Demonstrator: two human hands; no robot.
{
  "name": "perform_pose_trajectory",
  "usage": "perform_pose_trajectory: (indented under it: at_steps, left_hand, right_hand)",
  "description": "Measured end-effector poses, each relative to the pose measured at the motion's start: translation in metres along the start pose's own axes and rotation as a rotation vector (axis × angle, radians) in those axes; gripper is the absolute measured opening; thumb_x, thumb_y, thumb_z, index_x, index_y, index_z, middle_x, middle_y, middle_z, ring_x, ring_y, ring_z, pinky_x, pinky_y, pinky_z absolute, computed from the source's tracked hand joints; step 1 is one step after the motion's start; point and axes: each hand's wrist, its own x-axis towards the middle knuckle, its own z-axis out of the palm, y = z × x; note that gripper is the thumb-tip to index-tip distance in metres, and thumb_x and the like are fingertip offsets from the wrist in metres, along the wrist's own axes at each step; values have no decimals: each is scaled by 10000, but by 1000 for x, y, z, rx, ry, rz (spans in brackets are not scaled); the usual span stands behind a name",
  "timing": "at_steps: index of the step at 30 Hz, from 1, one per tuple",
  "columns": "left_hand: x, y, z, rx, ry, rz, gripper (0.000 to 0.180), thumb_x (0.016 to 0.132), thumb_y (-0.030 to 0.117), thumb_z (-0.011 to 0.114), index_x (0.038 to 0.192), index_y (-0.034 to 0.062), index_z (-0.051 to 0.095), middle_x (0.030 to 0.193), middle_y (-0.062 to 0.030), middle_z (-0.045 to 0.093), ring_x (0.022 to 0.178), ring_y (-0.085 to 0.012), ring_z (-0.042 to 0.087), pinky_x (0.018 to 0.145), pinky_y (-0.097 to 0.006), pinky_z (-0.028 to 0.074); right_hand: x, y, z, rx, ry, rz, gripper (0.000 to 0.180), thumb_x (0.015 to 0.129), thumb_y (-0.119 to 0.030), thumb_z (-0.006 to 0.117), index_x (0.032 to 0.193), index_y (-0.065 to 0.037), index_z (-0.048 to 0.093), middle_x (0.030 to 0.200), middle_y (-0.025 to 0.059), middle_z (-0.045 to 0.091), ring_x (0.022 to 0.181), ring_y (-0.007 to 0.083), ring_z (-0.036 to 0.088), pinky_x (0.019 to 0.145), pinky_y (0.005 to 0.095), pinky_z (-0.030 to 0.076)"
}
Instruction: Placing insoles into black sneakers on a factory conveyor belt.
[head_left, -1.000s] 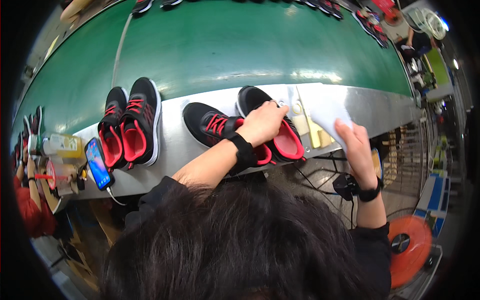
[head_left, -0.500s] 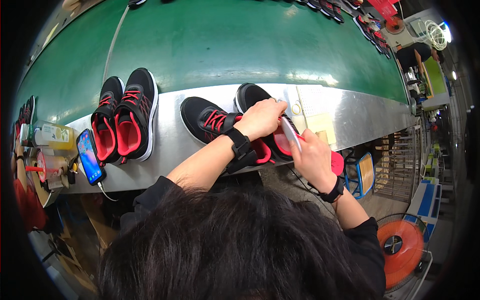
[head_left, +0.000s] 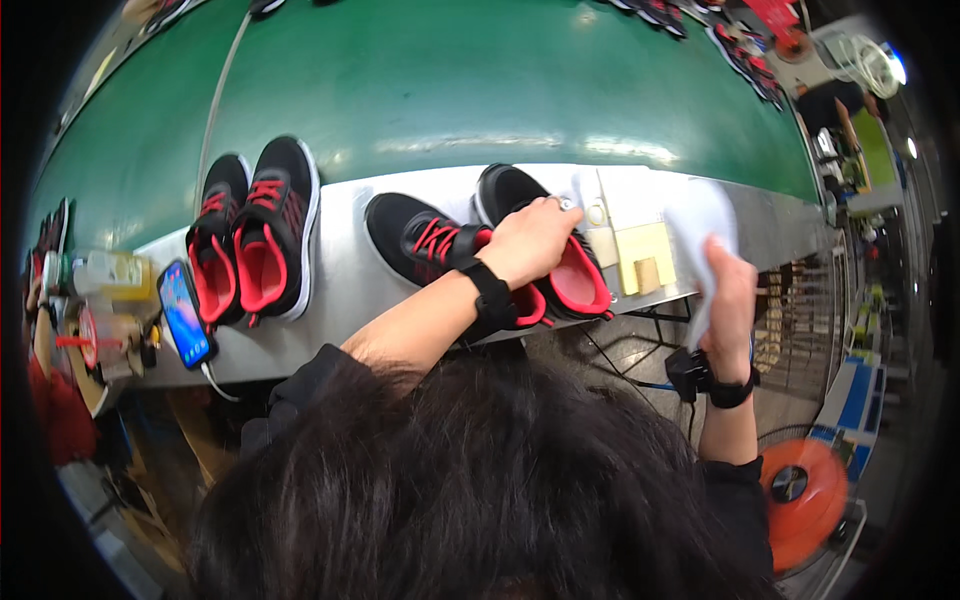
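Two black shoes with red linings lie on the metal ledge (head_left: 340, 285) in front of me: one (head_left: 415, 235) to the left and one (head_left: 580, 285) to the right. My left hand (head_left: 535, 240), a black band on its wrist, grips the right shoe at its opening. My right hand (head_left: 730, 300) is off the ledge's right end. It holds up a white insole-shaped sheet (head_left: 700, 215).
A second black and red pair (head_left: 255, 235) stands further left on the ledge. A phone (head_left: 185, 312) and bottles (head_left: 105, 270) sit at the left end. Pale yellow blocks (head_left: 645, 260) lie right of the shoes. A green conveyor belt (head_left: 500, 80) runs behind. An orange fan (head_left: 800, 495) stands lower right.
Half a second ago my right hand was at the right shoe beside my left hand. It has since swung back out to the right with the white sheet. My left hand stayed on the shoe.
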Motion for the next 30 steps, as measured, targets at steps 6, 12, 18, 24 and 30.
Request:
perform_pose_trajectory:
  at_steps: [6,12,18,24,30]
  left_hand:
    - [4,3,0,-39,-64,-48,273,830,112,658,1062,38,536,997,-190,566,990,-366,577,825,-450,483]
    - [2,8,-7,-6,-73,-60,310,815,79,656,1091,23,527,1024,-209,560,1002,-370,576,829,-454,501]
    - [-2,9,-8,-25,-29,15,367,804,103,679,1111,-6,510,1120,-255,523,1035,-393,565,860,-459,506]
    - [2,3,-12,-104,-103,59,355,820,147,669,1070,-49,511,1170,-291,486,1036,-431,553,899,-480,481]
    - [9,-14,-7,-257,-97,42,236,837,191,682,888,25,522,916,-197,521,833,-343,554,746,-396,468]
  right_hand:
    - [5,40,-10,671,-225,483,149,964,-220,495,915,-79,484,658,-22,400,531,59,358,437,192,310]
    - [4,45,-7,787,-263,528,183,971,-221,472,917,-47,473,650,-11,339,530,79,328,425,204,324]
    - [-4,69,2,93,-92,283,298,957,-255,528,1119,-11,584,903,32,609,730,66,533,621,246,423]
    - [-11,87,1,-35,-162,116,306,947,-229,552,1149,-11,625,984,42,648,838,146,610,735,292,474]
    - [-26,58,27,-1094,-172,-442,278,798,-128,637,1062,-59,688,789,76,575,718,253,616,620,368,482]
